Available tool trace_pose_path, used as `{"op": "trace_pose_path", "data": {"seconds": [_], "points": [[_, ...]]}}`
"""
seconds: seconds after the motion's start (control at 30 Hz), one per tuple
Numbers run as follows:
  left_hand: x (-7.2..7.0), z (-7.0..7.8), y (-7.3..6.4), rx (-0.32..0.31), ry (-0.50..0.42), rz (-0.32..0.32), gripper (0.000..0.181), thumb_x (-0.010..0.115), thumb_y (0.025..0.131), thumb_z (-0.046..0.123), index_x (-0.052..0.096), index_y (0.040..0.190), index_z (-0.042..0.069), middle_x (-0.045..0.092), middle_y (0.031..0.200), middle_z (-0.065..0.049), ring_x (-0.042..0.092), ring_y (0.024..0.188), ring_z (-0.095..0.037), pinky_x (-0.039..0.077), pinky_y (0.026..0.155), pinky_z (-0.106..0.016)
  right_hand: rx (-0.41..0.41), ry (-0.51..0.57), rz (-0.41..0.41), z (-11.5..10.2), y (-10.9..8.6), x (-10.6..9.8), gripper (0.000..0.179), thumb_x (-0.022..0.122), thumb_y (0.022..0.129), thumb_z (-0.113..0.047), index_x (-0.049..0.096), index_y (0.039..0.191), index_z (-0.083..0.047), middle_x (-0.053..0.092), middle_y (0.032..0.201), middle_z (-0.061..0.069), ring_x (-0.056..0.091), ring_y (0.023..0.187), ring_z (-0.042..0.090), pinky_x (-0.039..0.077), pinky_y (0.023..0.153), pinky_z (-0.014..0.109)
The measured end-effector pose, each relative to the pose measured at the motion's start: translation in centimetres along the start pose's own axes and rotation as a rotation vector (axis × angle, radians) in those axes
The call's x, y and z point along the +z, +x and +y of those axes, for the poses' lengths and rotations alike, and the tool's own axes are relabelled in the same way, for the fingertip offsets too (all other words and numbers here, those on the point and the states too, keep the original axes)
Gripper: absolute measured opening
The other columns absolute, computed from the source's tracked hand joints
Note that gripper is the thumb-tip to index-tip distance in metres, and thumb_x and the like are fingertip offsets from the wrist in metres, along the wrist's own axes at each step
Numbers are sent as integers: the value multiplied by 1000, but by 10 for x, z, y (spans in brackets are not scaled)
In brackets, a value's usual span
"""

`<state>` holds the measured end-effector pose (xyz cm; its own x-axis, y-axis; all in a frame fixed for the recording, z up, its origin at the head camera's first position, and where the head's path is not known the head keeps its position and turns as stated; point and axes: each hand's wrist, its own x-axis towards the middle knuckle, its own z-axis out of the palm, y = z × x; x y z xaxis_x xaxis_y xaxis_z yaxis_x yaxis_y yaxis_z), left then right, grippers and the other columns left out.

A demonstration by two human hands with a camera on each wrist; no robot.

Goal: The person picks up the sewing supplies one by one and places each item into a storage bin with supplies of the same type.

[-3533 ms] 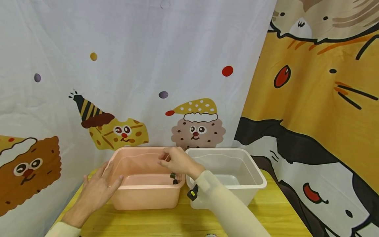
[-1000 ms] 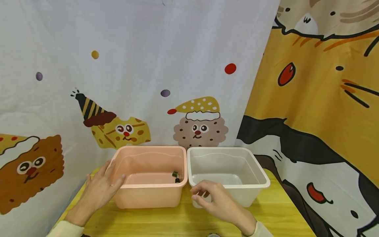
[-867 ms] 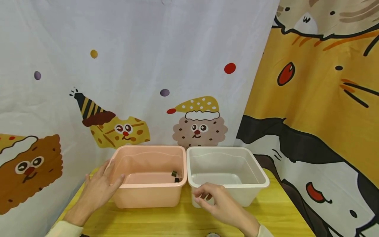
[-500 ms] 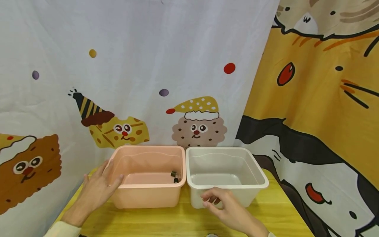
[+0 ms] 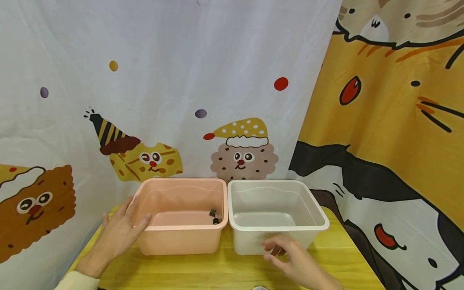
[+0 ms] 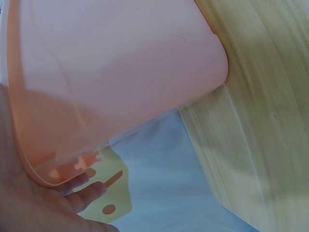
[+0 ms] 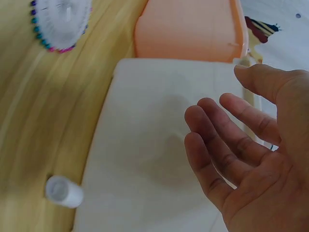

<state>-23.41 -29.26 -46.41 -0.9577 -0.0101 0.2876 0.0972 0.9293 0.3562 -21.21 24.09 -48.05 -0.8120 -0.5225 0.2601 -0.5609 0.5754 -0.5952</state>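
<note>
My left hand (image 5: 117, 237) rests against the left rim of a pink plastic bin (image 5: 177, 241), fingers extended; in the left wrist view the fingers (image 6: 87, 195) reach past the bin's rim. Inside that bin, at its right end, lie a small dark-green-ended piece (image 5: 212, 212) and a small black one (image 5: 216, 220). In front of a white bin (image 5: 250, 241) hovers my right hand (image 5: 293, 257), holding nothing. The right wrist view shows its palm (image 7: 260, 188) bare and its fingers loosely bent near the white bin's outer wall.
Both bins stand side by side on a yellow wooden table (image 5: 174, 274). A round white wheel of coloured bead-headed pins (image 7: 63, 21) lies on the table, as does a small white spool-like cylinder (image 7: 63, 192). Behind hangs a cartoon-printed curtain (image 5: 163, 80).
My right hand, over the pink bin's right end at first, has come back to the front of the white bin, then drifted down and right. The left hand stays at the pink rim.
</note>
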Motion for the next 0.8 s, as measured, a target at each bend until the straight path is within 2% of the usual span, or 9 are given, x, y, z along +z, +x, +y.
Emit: {"op": "trace_pose_path", "data": {"seconds": [0.13, 0.37, 0.5, 0.6, 0.8], "points": [[1, 0, -1, 1, -5, 12, 92, 43, 108, 67, 28, 168, -1, 33, 168, -33, 47, 139, -65, 16, 101, -97, -12, -19, 17, 10, -6, -2, 24, 73, 102, -42, 73, 122, -29, 74, 108, -17, 68, 90, -1, 63, 78, 29], [1, 0, -2, -9, -15, 6, 93, 43, 108, 68, 27, 168, 0, 32, 168, -33, 47, 139, -65, 14, 103, -97, 119, -43, -40, 24, -18, -12, 26, 75, 99, -48, 71, 119, -31, 75, 112, -14, 67, 91, -4, 62, 79, 28], [0, 0, -2, -15, -21, -1, 94, 43, 107, 69, 26, 168, -1, 31, 169, -33, 45, 140, -65, 14, 103, -97, 113, -53, -52, 33, -22, -16, 27, 76, 99, -42, 73, 120, -25, 76, 115, -10, 66, 89, -3, 61, 78, 25], [0, 0, -2, -14, -19, -2, 94, 42, 108, 69, 27, 168, -1, 30, 170, -33, 44, 141, -65, 13, 103, -97, 125, -72, -65, 39, -25, -18, 32, 77, 99, -43, 73, 122, -21, 76, 116, -7, 66, 88, -3, 62, 79, 28], [0, 1, -2, -6, -10, -2, 93, 42, 108, 68, 29, 167, -2, 31, 169, -33, 43, 141, -66, 14, 103, -97, 276, -72, -105, 50, -35, -21, 37, 77, 97, -48, 72, 124, -24, 74, 121, -4, 64, 92, 0, 61, 80, 29]]}}
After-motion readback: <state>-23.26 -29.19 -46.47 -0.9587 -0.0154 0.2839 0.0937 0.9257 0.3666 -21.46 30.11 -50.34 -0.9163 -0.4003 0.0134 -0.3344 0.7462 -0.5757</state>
